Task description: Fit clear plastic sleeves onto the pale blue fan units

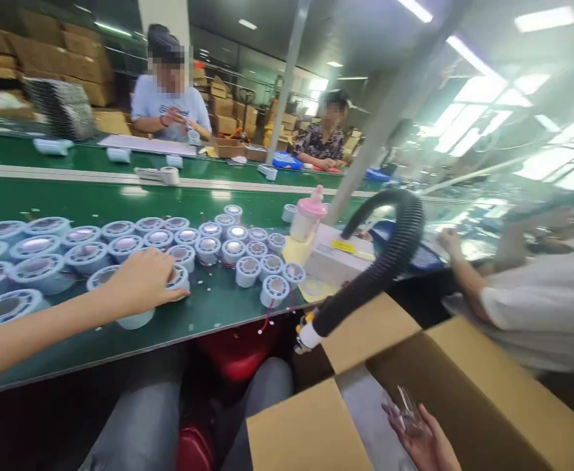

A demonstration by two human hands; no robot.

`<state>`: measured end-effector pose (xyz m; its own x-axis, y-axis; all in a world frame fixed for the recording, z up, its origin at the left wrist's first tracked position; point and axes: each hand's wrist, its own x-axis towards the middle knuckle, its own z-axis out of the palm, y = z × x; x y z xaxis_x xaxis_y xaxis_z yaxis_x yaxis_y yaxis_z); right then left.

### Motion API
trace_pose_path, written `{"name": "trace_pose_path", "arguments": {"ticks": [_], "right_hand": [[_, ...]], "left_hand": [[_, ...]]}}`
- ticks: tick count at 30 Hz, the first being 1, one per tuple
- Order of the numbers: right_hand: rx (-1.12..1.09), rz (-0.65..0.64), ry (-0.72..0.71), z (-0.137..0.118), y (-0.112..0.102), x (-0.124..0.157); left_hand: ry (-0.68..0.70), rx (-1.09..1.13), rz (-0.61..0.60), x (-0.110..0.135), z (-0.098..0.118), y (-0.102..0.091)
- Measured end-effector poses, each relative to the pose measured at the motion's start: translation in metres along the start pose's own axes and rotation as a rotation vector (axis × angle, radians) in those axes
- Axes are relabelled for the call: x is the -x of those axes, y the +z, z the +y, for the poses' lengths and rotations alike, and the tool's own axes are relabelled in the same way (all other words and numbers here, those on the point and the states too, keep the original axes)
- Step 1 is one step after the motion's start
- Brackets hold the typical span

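On the left, my left hand (144, 278) reaches over the green bench, its fingers curled down around a pale-blue cylindrical unit (179, 281) with a ringed top. Several similar units, such as the ones in the front cluster (274, 288), stand upright beside it, some with thin red wires. Low on the right, my right hand (429, 438) is closed around a clear plastic piece (407, 415), whose exact kind I cannot make out. That hand is at the opening of a cardboard box (503, 386).
A black flexible hose (372, 281) with a white nozzle arches over the bench edge. Behind it stand a white carton (338, 255) and a pink-lidded bottle (309, 216). Two people sit across the conveyor; another person's arm (473, 281) is at right.
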<state>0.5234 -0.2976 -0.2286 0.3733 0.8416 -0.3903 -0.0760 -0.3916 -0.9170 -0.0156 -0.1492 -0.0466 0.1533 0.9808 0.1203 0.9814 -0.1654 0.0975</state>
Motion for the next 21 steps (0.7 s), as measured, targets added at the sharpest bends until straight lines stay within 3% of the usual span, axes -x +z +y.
{"name": "trace_pose_path", "arguments": {"ticks": [2,4,7,9,12,15,18,21], "right_hand": [[-0.155,0.020,0.051,-0.016,0.000,0.020],[-0.126,-0.021,-0.074,-0.032,0.021,0.044],[0.191,-0.252,-0.492,-0.050,0.077,0.086],[0.497,-0.404,-0.813,-0.057,0.121,0.113],[0.865,-0.418,-1.105,-0.064,0.174,0.139],[1.028,-0.338,-1.143,-0.070,0.201,0.149],[1.121,-0.332,-1.023,-0.077,0.206,0.150],[1.161,-0.360,-0.861,-0.081,0.202,0.149]], "left_hand": [[-0.101,0.230,0.046,0.002,0.001,-0.004],[-0.172,0.586,-0.059,0.009,0.007,-0.006],[-0.254,1.260,-0.485,0.028,0.034,0.006],[-0.297,1.483,-0.764,0.042,0.060,0.026],[-0.327,1.476,-1.091,0.057,0.094,0.064],[-0.273,1.369,-1.358,0.065,0.112,0.090],[-0.186,1.204,-1.426,0.068,0.117,0.093],[0.029,1.101,-1.407,0.067,0.120,0.078]]}}
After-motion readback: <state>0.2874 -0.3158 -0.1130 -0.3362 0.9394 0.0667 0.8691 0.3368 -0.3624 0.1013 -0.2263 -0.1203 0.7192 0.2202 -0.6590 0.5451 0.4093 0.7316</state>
